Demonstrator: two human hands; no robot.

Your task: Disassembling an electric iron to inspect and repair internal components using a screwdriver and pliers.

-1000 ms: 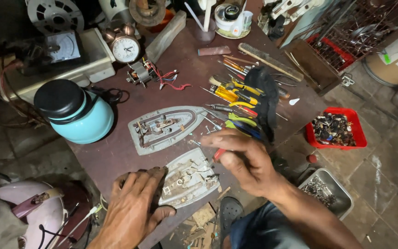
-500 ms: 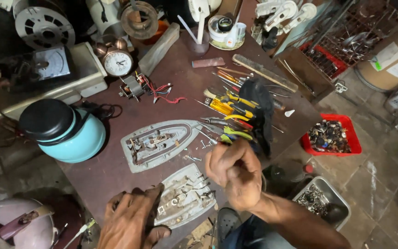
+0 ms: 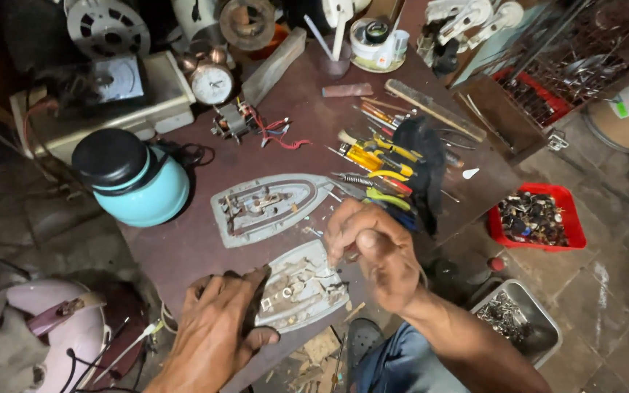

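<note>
Left hand (image 3: 216, 327) lies flat with fingers spread on the near edge of the desk (image 3: 176, 247), its fingertips pressing the broad end of a pale iron plate (image 3: 301, 285) to pin it down. Right hand (image 3: 373, 251) hovers just above the pointed end of that same plate, fingers curled tight into a narrow pinch; whatever sits between the fingertips is too small and blurred to tell. This iron plate carries small metal fittings and screws on its upper face and sits at the front of the desk, close to the edge. Just behind it lies a second, grey iron soleplate (image 3: 267, 206) with its point toward the right, apart from the first. A teal kettle (image 3: 136, 178) with a black lid stands to the left of the soleplate. Right of it, a row of screwdrivers and pliers (image 3: 376, 164) with yellow and red handles lies beside a black cloth. An alarm clock (image 3: 211, 80) stands at the back. Off the desk, on the floor, a red tray (image 3: 566, 222) holds small metal parts
</note>
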